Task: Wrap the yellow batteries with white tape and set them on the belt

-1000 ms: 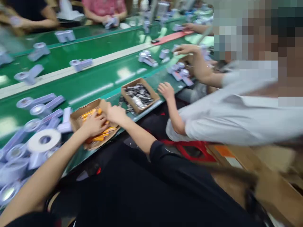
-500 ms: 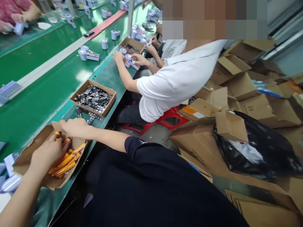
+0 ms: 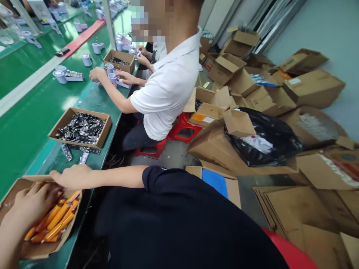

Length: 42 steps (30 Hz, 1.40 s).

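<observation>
A shallow cardboard box (image 3: pixel 47 254) at the lower left holds several orange cylinders (image 3: pixel 57 218) that look like wrapped batteries. My left hand (image 3: pixel 29 203) is down inside it, fingers curled over cylinders at the far end; their tips are hidden and slightly blurred. At the box's far right corner, my right hand (image 3: pixel 75 177) grips the cardboard edge, its fingers partly out of sight. Just beyond that hand lie loose black circuit boards (image 3: pixel 67 152), beside a second cardboard box (image 3: pixel 102 138) filled with more black circuit boards (image 3: pixel 82 127).
A co-worker in a white shirt (image 3: pixel 168 86) sits farther along the bench, handling pale purple device housings (image 3: pixel 112 77). More housings (image 3: pixel 60 76) stand on the green belt (image 3: pixel 33 112). Red stools (image 3: pixel 183 127), open cartons (image 3: pixel 224 71) and a black plastic bag (image 3: pixel 269 130) crowd the floor at right.
The view has swung right, so the bench and boxes sit farther left and lower. My left hand has shifted within the box; my right hand stays at its corner.
</observation>
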Available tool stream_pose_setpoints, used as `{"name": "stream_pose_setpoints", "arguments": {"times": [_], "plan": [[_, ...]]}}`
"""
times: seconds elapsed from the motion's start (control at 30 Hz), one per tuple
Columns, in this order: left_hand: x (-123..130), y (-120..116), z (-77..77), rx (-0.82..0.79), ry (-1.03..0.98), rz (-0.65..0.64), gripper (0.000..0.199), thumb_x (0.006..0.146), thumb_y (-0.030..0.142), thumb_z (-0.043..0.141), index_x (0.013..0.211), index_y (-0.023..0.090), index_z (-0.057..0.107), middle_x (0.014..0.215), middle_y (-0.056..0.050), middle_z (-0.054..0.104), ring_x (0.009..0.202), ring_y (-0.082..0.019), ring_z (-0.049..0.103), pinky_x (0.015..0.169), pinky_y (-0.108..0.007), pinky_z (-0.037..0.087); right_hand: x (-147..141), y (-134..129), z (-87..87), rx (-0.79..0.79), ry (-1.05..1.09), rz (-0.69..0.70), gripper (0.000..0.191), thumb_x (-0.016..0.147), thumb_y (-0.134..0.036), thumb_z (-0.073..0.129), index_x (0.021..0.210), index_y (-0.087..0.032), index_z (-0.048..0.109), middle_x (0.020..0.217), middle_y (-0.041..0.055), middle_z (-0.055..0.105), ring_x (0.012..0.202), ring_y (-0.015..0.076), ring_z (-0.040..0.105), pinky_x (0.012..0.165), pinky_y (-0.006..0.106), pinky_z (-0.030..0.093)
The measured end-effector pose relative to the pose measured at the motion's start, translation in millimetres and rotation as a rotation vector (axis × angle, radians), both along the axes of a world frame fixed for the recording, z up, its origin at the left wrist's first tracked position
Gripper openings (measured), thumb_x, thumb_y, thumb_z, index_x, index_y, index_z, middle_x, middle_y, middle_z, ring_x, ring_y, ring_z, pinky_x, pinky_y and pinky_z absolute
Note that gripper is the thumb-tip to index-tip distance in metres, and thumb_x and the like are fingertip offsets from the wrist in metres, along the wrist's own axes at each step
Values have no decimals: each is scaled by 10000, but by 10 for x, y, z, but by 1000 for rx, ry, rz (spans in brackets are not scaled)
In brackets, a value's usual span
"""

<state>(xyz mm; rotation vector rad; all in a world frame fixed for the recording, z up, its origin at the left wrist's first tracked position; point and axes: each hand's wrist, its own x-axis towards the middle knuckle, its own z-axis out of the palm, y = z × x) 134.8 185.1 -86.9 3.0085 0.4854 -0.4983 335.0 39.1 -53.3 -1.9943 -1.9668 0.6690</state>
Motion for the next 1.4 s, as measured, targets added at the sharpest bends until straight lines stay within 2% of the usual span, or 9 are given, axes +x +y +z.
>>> {"name": "stream_pose_setpoints", "arguments": {"times": [0.1, 0.23, 0.4, 0.7, 0.87, 1.07, 1.2, 1.3, 1.4], "plan": [[98, -291, 100, 67, -11, 0, 559, 950, 408, 315, 948, 306, 865, 1144, -147, 843, 1192, -422, 714, 1004, -607, 508, -86, -93, -29, 37, 6, 50, 385, 1095, -265, 442, 1457, -282, 572, 1240, 47, 851, 1038, 244, 835, 814, 339, 633], [111, -818, 253, -186, -2, 120, 426, 1004, 433, 483, 1207, 305, 834, 1403, -82, 775, 1285, -326, 691, 1127, -497, 509, -289, -201, 53, -148, -50, -29, 518, 1104, -425, 551, 1579, -239, 467, 1266, 155, 818, 1167, 303, 806, 970, 394, 626], [-101, -974, 273, -338, -178, 268, 418, 1067, 358, 459, 1241, 213, 810, 1379, -133, 761, 1240, -278, 719, 1124, -427, 557, -377, -129, 26, -180, -157, 31, 641, 1096, -245, 478, 1706, -154, 303, 1294, 274, 768, 1193, 375, 793, 1011, 497, 614], [-899, -1423, 144, 7, -351, 707, 533, 1065, 433, 533, 1532, 200, 641, 1640, -168, 583, 1601, -411, 384, 1341, -685, 295, -320, -483, -55, -250, -199, 14, 839, 1036, -172, 516, 1781, -138, 133, 1269, 273, 770, 1154, 382, 800, 978, 485, 614], [-916, -834, 293, 104, -353, 823, 543, 1093, 467, 481, 1557, 212, 601, 1641, -144, 578, 1536, -324, 469, 1329, -523, 340, -213, -349, -101, -119, -2, 168, 738, 1055, -237, 483, 1732, -32, 274, 1637, 308, 550, 1494, 375, 594, 1196, 499, 522], [-1245, 283, 404, 89, -6, 1124, 548, 937, 466, 689, 1350, 107, 697, 1446, -232, 678, 1384, -392, 524, 1210, -514, 396, -82, -215, -282, -106, 219, 175, 592, 1051, -307, 523, 1631, -191, 520, 1808, 151, 364, 1591, 302, 510, 1271, 440, 489], [-1266, 416, 303, 122, 15, 1090, 517, 910, 390, 670, 1367, 150, 684, 1566, -220, 595, 1487, -424, 423, 1218, -563, 377, -80, -271, -349, -106, 309, 126, 512, 1053, -334, 535, 1551, -239, 602, 1791, 109, 407, 1560, 277, 551, 1247, 419, 522], [-1242, 526, 332, 188, 38, 1158, 760, 880, 428, 683, 1563, 137, 523, 1743, -259, 387, 1621, -500, 204, 1249, -698, 268, -73, -271, -356, -108, 341, 112, 472, 1039, -324, 562, 1499, -256, 643, 1781, 103, 423, 1532, 284, 583, 1250, 428, 518], [-1223, 765, 441, 86, 169, 1215, 896, 812, 515, 727, 1553, 56, 519, 1612, -328, 530, 1514, -523, 396, 1212, -681, 305, -58, -259, -365, -99, 374, 113, 441, 1027, -310, 583, 1456, -257, 672, 1773, 97, 433, 1517, 288, 596, 1256, 439, 512]]}}
